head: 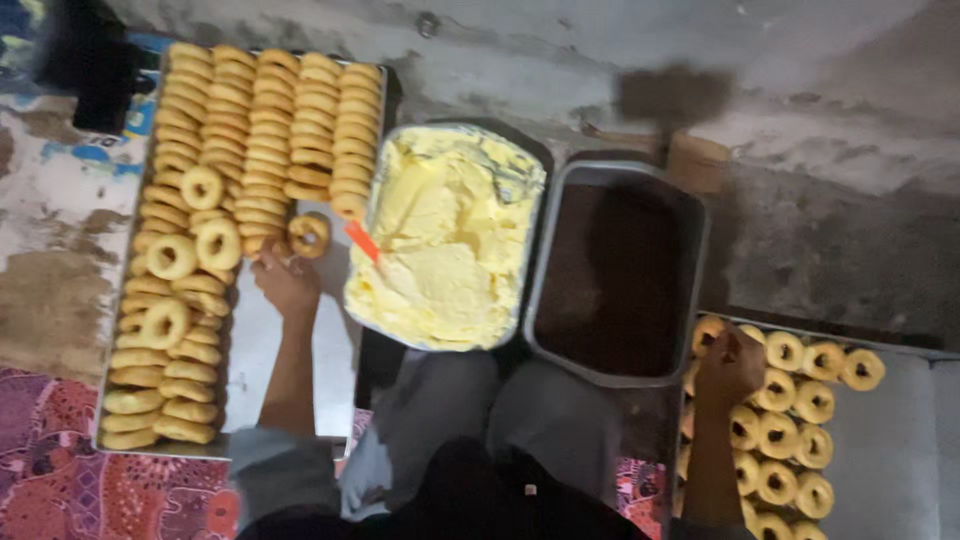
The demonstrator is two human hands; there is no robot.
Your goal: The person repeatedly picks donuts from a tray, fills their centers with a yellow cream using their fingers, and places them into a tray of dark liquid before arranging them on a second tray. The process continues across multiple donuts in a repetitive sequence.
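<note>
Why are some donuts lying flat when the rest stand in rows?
On the big tray, most donuts stand on edge in neat rows, but a few loose donuts lie flat on top, near the left hand. Nothing looks spilled.

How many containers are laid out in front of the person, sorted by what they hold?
Trays of ring doughnuts: 2, the left tray and the right tray
Tub of yellow cream: 1
Pan of dark brown filling: 1
Total: 4
</note>
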